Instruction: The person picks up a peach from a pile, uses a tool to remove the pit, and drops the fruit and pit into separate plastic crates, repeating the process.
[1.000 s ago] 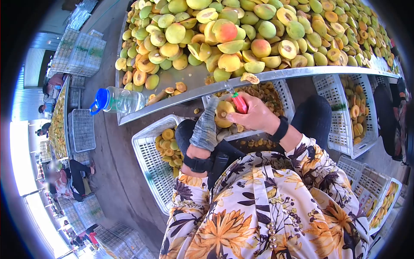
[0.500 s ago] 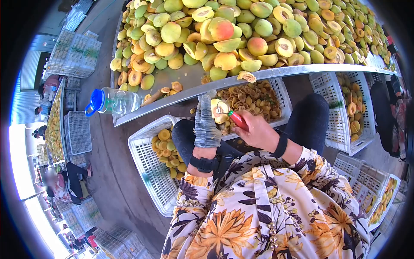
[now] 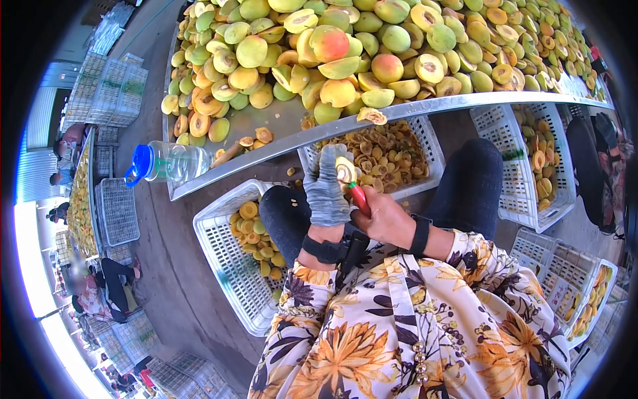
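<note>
My left hand (image 3: pixel 325 193), in a grey knitted glove, is closed around a yellow peach half (image 3: pixel 345 171) above my lap. A coring tool with a red handle (image 3: pixel 359 199) is gripped in my right hand (image 3: pixel 391 218), which is bare. Its metal loop tip is at the cut face of the peach half, near the centre. Just beyond both hands, a white crate (image 3: pixel 435 163) holds many scooped-out fruit scraps. Another white crate (image 3: pixel 226 266) at my left knee contains yellow peach halves (image 3: pixel 256 239).
A metal-edged table (image 3: pixel 279 141) in front bears a heap of peach halves (image 3: pixel 372 60). On its left corner lies a clear bottle with a blue lid (image 3: pixel 176 163). More fruit crates (image 3: pixel 508 156) stand at right. Other people (image 3: pixel 109 289) sit at far left.
My left hand's fingers have curled from upright to around the peach half. Both hands have come slightly nearer my body, with the tool still at the cut face.
</note>
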Tool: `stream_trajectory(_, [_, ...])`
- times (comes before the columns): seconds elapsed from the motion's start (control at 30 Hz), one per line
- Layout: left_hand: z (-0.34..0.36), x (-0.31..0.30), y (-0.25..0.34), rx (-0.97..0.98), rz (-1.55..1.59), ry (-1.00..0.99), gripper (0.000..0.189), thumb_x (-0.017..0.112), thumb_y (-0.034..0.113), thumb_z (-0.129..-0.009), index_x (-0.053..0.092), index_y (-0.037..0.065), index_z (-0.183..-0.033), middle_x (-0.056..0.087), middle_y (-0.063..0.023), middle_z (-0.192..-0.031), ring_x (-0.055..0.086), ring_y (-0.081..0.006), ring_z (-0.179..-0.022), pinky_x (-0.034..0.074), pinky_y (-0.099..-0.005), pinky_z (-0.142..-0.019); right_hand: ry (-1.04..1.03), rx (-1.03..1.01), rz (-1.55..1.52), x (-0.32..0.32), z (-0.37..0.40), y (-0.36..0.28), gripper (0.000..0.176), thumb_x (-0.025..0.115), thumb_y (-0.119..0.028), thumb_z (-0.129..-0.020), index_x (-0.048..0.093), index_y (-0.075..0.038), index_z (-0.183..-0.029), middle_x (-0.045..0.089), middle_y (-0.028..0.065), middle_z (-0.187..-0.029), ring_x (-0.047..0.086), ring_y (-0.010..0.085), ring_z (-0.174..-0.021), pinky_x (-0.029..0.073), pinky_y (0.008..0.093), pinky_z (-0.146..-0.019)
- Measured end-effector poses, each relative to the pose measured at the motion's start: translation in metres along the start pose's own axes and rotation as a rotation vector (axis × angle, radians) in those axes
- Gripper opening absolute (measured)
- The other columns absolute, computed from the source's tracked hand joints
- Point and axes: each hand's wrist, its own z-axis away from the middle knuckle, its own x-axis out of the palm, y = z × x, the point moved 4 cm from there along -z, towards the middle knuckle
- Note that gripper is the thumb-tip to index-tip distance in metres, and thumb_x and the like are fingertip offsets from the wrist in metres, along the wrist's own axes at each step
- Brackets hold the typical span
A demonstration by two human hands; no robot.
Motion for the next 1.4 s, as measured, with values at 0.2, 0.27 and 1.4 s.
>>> stream_trajectory(0.2, [-0.013,-0.018,0.009,-0.568,0.093,-0.290,0.022,0.059,0.022,-0.080,0.057,0.002,-0.088,0.060,-0.0109,-0.076,0.060,-0.0221,-0.068,0.052,-0.0347,-0.053,-0.137,-0.118,0.072,0.011,-0.007,0.002,0.018,0.054,-0.003,-0.069,0.044,0.004,-0.083,0.052,0.0250,-0.063,0.053,0.0428,-0.063,0.042,0.0422,-0.056])
stream_trajectory(0.27, [-0.014,-0.016,0.013,-0.569,0.132,-0.365,0.020,0.060,0.020,-0.080,0.057,0.001,-0.087,0.060,-0.0109,-0.075,0.060,-0.0222,-0.066,0.052,-0.0342,-0.051,-0.100,-0.254,0.099,0.013,-0.009,0.001,0.017,0.054,-0.005,-0.071,0.045,0.002,-0.084,0.053,0.0187,-0.059,0.055,0.0351,-0.053,0.043,0.0386,-0.048])
stream_trajectory(1.4, [-0.015,-0.016,0.019,-0.481,0.165,-0.092,0.042,0.051,0.049,-0.082,0.057,0.008,-0.089,0.061,-0.0101,-0.071,0.059,-0.0235,-0.053,0.050,-0.0325,-0.045,-0.918,0.543,-1.198,0.019,-0.012,-0.007,0.014,0.051,-0.005,-0.083,0.049,-0.006,-0.098,0.042,0.0005,-0.056,0.032,0.0036,-0.035,0.030,0.0204,-0.032])
